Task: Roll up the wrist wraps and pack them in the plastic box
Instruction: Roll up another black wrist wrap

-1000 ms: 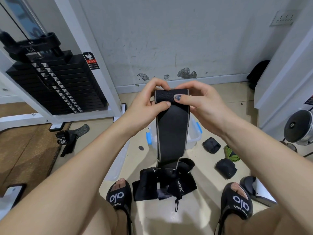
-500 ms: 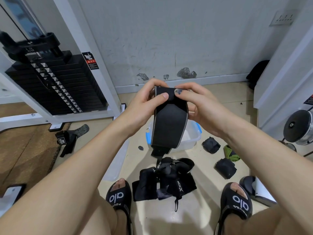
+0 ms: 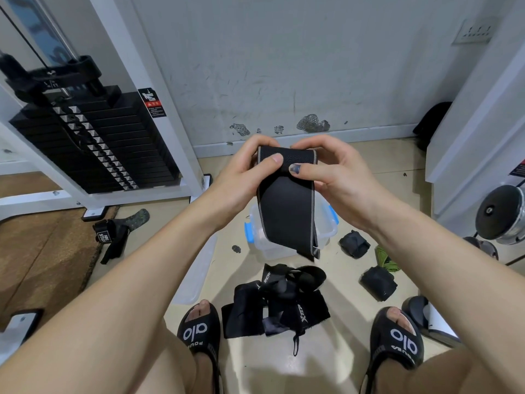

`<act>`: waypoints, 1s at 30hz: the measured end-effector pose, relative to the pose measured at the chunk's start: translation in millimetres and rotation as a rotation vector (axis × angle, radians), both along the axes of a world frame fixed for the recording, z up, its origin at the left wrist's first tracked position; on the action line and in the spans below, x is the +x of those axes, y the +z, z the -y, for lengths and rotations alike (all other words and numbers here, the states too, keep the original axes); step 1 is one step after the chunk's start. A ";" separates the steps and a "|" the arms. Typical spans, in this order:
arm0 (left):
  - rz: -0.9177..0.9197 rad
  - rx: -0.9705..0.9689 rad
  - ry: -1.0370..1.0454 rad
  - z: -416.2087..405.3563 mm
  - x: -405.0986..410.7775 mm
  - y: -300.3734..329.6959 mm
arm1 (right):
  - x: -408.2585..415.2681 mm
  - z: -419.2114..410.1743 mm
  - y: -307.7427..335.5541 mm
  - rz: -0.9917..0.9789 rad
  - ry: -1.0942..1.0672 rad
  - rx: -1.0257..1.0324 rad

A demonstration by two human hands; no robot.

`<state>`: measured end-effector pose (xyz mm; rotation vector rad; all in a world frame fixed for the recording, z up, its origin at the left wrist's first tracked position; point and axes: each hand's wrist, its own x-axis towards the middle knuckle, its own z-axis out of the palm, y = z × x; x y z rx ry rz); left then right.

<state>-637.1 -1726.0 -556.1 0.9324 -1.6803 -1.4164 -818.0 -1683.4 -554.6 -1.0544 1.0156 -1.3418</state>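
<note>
A black wrist wrap (image 3: 287, 211) with grey edges hangs in front of me, its top end rolled. My left hand (image 3: 241, 177) and my right hand (image 3: 338, 177) both pinch that rolled top, thumbs on the near side. The loose tail ends above the clear plastic box (image 3: 326, 223) with blue clips, which stands on the floor and is partly hidden behind the wrap. A pile of unrolled black wraps (image 3: 281, 302) lies between my feet. Two rolled black wraps (image 3: 353, 243) (image 3: 377, 282) sit on the floor to the right of the box.
The box's clear lid (image 3: 196, 274) lies on the floor left of the pile. A black strap (image 3: 113, 234) lies near the weight stack machine (image 3: 93, 143) at left. A green item (image 3: 385, 258) lies by the rolled wraps. A white frame and a chrome dumbbell (image 3: 502, 214) stand at right.
The wrap's hanging tail has shortened and lifted off the floor pile as both hands rolled it up from the top. Its end now swings above the box.
</note>
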 end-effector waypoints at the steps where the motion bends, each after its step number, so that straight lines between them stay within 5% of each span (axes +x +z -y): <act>1: -0.010 -0.014 -0.016 -0.1 0.5 0.1 | -1.8 0.4 0.3 0.006 0.012 0.018; 9: -0.011 -0.064 -0.058 -1.5 3.8 -0.4 | -0.8 1.4 -1.6 -0.035 0.007 0.090; 16: 0.014 0.131 -0.012 0.1 1.8 -2.3 | 0.6 0.5 -2.8 -0.040 -0.020 -0.009; 25: -0.041 0.025 -0.036 0.8 3.1 -1.5 | -4.3 0.4 -1.8 -0.078 0.029 0.134; 30: 0.002 0.006 -0.032 0.8 5.5 -2.3 | -0.6 0.9 -2.6 -0.057 -0.005 0.036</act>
